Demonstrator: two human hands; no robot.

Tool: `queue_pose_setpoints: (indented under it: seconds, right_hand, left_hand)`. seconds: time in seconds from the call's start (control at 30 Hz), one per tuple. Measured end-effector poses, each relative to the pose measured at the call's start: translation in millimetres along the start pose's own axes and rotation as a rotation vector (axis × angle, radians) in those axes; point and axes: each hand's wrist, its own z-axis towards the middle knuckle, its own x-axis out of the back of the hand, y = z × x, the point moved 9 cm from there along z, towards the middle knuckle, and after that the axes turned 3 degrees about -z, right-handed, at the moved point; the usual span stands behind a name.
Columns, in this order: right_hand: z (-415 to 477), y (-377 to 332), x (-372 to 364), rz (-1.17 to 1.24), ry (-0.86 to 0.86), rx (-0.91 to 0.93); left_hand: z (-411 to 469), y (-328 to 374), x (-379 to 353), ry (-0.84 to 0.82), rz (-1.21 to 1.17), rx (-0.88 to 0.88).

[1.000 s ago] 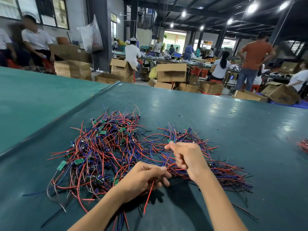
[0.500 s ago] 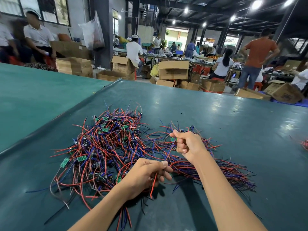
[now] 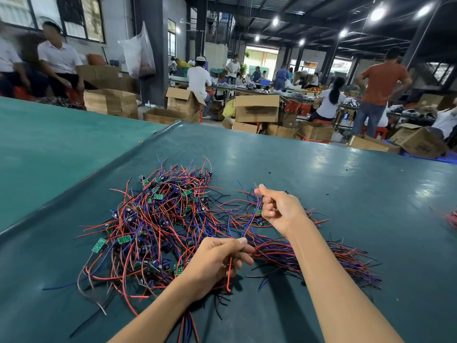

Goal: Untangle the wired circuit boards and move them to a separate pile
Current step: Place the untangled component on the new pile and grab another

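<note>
A factory floor: workers [image 3: 199, 80] at benches among cardboard boxes [image 3: 257, 108].

Bright ceiling lamps [image 3: 377, 13], table [image 3: 321, 184] glare, edges warped.

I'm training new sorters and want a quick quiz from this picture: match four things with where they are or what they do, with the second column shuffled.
1 tangled pile
2 straightened pile
3 left hand
4 right hand

a higher up, pinching a blue wire
b on the left, green boards showing
c lower, gripping a red wire
d crossed by the right forearm

Pairs: 1-b, 2-d, 3-c, 4-a.
</note>
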Motion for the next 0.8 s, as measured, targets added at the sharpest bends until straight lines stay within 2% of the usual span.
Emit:
queue_pose_setpoints:
  seconds: [0.27,0.43,0.57,0.8]
  right_hand:
    - [-4.9,-3.6,7.2,0.006,-0.024,-0.06]
    - [-25.4,-10.6,18.5,0.085,0.004,0.032]
    - [-48.4,15.5,35.3,0.0,0.102,0.098]
    - [-90.1,51.0,4.7,-0.248,-0.11,0.215]
  left_hand:
    - [-0.5,2.2,-1.2,-0.014,0.021,-0.016]
    - [4.2,6.8,2.8,0.002,-0.08,-0.05]
    - [6.7,7.8,9.9,0.05,-0.175,-0.045]
    - [5.4,17.6,16.8,0.083,-0.329,-0.121]
